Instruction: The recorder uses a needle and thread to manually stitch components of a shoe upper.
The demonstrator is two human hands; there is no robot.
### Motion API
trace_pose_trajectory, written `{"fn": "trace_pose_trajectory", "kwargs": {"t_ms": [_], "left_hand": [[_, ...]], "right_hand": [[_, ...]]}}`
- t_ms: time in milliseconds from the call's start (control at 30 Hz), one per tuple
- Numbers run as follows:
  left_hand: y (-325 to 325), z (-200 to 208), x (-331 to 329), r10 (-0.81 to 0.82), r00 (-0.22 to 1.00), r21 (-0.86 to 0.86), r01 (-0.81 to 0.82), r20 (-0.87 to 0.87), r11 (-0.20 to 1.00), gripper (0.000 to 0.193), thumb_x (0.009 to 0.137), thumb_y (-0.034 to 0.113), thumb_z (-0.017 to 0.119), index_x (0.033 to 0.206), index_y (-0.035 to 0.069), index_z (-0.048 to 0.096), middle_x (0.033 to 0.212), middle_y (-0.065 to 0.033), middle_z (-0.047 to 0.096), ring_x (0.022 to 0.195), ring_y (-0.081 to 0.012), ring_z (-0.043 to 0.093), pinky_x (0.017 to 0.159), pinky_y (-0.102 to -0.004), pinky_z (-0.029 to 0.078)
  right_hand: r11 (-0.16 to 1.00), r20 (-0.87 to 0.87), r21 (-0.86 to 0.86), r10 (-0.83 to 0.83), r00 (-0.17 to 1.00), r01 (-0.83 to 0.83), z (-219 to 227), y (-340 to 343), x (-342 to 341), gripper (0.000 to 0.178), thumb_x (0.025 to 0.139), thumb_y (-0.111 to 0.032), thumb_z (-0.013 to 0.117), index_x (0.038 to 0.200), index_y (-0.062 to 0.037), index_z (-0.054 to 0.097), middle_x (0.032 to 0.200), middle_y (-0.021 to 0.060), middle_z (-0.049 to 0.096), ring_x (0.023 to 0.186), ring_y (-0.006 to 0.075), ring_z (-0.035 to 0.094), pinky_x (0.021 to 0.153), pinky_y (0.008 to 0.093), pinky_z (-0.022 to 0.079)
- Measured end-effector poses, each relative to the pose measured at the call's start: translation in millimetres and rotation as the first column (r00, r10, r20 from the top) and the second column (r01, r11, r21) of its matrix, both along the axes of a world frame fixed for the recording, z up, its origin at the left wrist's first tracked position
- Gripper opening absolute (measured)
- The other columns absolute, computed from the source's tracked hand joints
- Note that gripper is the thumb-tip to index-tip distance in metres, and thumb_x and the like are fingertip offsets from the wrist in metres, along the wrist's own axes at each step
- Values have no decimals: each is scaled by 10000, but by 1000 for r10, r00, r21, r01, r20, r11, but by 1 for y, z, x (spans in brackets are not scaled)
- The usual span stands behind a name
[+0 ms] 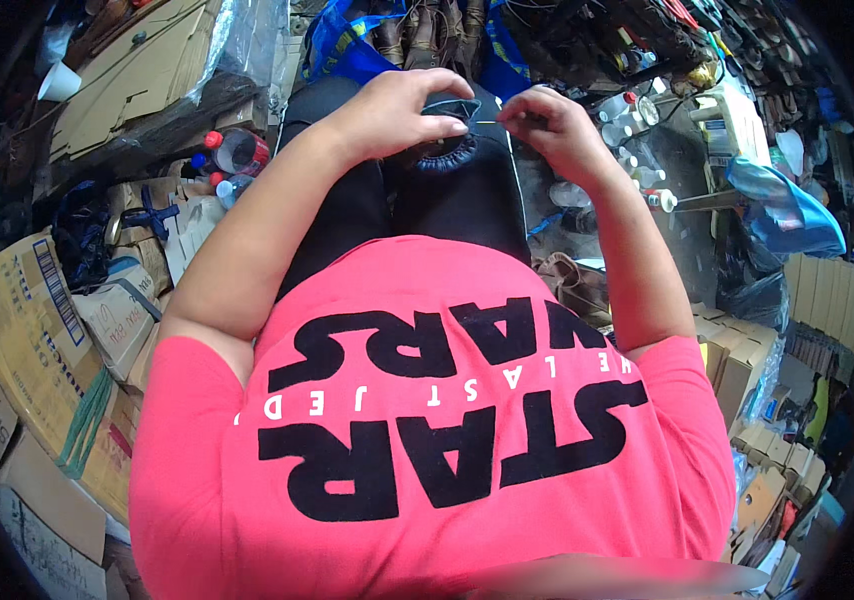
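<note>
Over my lap, my left hand (409,112) grips a dark shoe upper (447,160) with a puckered, stitched edge. Its thumb and fingers curl around the upper part, and they hide some of it. Just to the right, the fingers of my right hand (555,128) are pinched together. A thin pale strand (487,122) runs from them toward the upper; whether it is thread or a needle I cannot tell. My legs in black trousers (447,205) lie beneath the work.
Ahead of my knees is a blue bag (342,45) with brown shoes (422,40) in it. Bottles with red caps (237,150) and cardboard boxes (37,320) crowd my left. On the right are plastic bottles (619,115), a blue plastic bag (782,205) and stacked cardboard pieces (827,300).
</note>
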State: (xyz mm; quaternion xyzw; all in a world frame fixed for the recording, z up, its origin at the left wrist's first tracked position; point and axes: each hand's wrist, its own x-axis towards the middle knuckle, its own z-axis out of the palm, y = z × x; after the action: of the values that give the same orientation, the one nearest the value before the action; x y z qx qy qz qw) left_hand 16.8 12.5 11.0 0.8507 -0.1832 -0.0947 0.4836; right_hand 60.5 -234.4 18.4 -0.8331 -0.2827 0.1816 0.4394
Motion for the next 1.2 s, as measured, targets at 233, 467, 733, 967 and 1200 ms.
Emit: {"fn": "trace_pose_trajectory", "kwargs": {"t_ms": [233,467,733,967,1200], "left_hand": [[-7,-6,25,-173,984,128,166,48,978,241,782,197,712,952,42,640,901,-53,590,863,-183,571,794,-292,444],[-9,-14,28,-212,927,-197,156,-310,968,220,798,181,712,949,30,657,869,8,618,791,-64,556,746,-228,445],[-7,-24,27,-247,858,-337,93,-451,937,257,806,167,701,1006,11,665,877,-22,654,829,-75,582,798,-230,453],[-11,-16,26,-231,889,-268,129,-396,955,257,800,195,698,992,25,675,838,-2,643,761,-64,558,708,-211,441],[-9,-14,23,-195,853,-239,85,-484,967,258,800,202,682,1011,55,688,745,52,601,605,-18,442,548,-186,347]], "right_hand": [[990,34,-123,76,996,-72,3,7,7,120,811,42,617,900,-36,639,919,27,559,862,120,576,766,246,471],[993,-41,-8,114,993,-115,-13,5,1,106,804,39,629,881,-33,637,907,13,559,843,110,573,758,236,469],[999,20,44,18,1000,-19,-21,-3,-12,122,799,45,639,896,-29,648,908,18,570,847,96,574,759,223,468],[999,68,-21,41,997,-40,-13,-2,-12,151,782,56,650,903,-34,652,909,26,574,867,113,595,764,237,485],[999,121,42,-31,992,26,-30,4,-27,134,758,-10,697,879,-62,674,828,43,585,799,140,611,706,249,486]]}}
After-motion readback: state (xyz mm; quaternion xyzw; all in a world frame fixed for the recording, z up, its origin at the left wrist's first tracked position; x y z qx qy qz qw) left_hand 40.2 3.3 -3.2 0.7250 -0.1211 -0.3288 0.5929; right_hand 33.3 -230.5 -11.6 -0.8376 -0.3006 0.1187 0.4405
